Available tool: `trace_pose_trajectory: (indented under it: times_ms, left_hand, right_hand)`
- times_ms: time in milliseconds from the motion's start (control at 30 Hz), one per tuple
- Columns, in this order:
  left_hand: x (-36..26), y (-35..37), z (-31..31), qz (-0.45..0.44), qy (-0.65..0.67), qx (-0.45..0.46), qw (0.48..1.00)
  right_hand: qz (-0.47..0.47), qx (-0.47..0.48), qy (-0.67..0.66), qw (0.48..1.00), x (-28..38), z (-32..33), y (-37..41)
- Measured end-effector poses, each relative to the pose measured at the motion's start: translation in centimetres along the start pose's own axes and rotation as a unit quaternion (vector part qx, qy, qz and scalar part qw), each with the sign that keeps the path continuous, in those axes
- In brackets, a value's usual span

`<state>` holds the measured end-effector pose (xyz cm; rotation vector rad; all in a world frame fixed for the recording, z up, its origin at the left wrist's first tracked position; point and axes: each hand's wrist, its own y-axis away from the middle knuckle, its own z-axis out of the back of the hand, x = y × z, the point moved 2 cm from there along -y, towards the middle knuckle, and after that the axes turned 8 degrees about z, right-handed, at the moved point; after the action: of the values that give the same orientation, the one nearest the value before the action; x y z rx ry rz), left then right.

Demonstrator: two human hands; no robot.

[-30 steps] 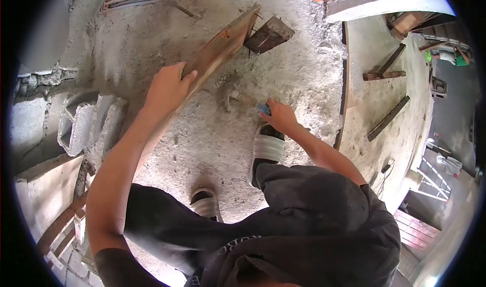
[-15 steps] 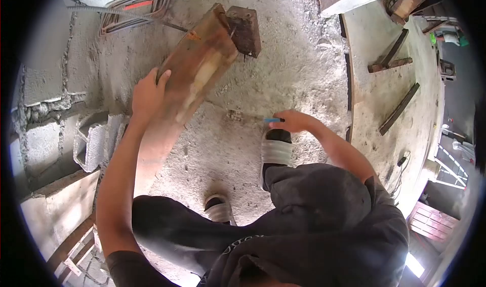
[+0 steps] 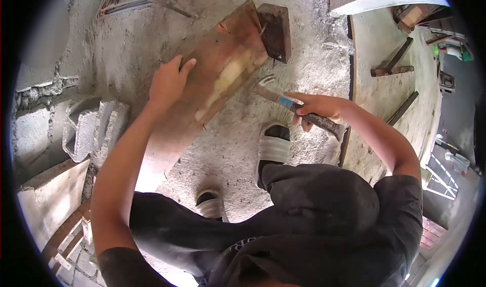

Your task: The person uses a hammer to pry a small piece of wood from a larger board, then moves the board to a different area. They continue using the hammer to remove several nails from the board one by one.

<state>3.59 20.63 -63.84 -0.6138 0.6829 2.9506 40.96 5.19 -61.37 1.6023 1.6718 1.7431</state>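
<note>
The wooden plank is lying aslant on the rough concrete floor, running from the upper middle of the view down toward the person's left knee. A dark wooden block is sitting against the plank's far end. The left hand is pressing on the plank's left edge with its fingers stretched out flat over the wood rather than wrapped around it. Just right of the plank, the right hand is clenching the handle of a claw hammer, with the forefinger lying along the shaft. The hammer's head is pointing at the plank's right edge, and whether it is touching the wood cannot be told. Below the hammer, a sandalled foot is standing beside the plank. A second sandalled foot is standing nearer the body. Left of the plank, hollow concrete blocks are lying together. Well right of it, wooden battens are resting on a smooth slab.
</note>
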Motion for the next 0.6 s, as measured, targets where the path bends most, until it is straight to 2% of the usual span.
trace_pose_trajectory:
  times_ms: [67,133,167,200,233,267,333,400,433,467,500,533,600]
  left_hand:
    - [1.4,-1.4,-1.0,-0.028,0.019,-0.057,0.998]
    - [1.6,-1.7,-0.8,-0.022,0.022,-0.053,0.998]
    - [1.8,-1.9,-0.6,-0.02,0.019,-0.048,0.998]
    - [1.9,-2.0,-0.6,-0.011,0.024,-0.047,0.999]
    - [1.9,-2.1,-0.7,-0.013,0.027,-0.038,0.999]
    - [1.9,-2.1,-0.8,-0.014,0.031,-0.029,0.999]
    - [2.2,-1.9,-1.3,-0.01,0.043,-0.038,0.998]
    - [2.3,-1.5,-1.3,-0.008,0.05,-0.052,0.997]
    - [2.1,-1.5,-1.2,-0.006,0.045,-0.059,0.997]
    - [2.0,-1.3,-1.3,-0.002,0.041,-0.063,0.997]
    - [1.9,-1.1,-1.5,0.004,0.045,-0.06,0.997]
    - [1.8,-0.9,-1.4,-0.007,0.045,-0.065,0.997]
    - [1.6,-0.8,-1.3,-0.016,0.044,-0.074,0.996]
  right_hand:
    - [0.099,0.004,-0.176,0.979,-0.1,-0.8,0.4]
    - [0.119,0.028,-0.121,0.985,-0.9,-0.5,-0.5]
    - [0.225,0.003,-0.245,0.943,-1.7,-1.1,-1.1]
    - [0.32,-0.021,-0.367,0.873,-2.5,-1.4,-1.7]
    - [0.394,-0.005,-0.346,0.851,-2.8,-1.5,-2.4]
    - [0.385,0.0,-0.345,0.856,-3.4,-2.0,-3.1]
    - [0.418,-0.161,-0.29,0.846,-3.8,-3.5,-3.3]
    - [0.439,-0.15,-0.284,0.839,-3.5,-3.5,-3.6]
    - [0.484,-0.222,-0.133,0.836,-3.5,-2.1,-3.7]
    - [0.514,-0.287,0.022,0.808,-3.6,-1.0,-3.4]
    - [0.476,-0.278,0.011,0.834,-1.4,-1.1,-2.0]
    - [0.473,-0.275,0.012,0.837,0.1,-1.7,-1.9]
    - [0.562,-0.326,0.097,0.754,3.3,-4.4,-3.8]
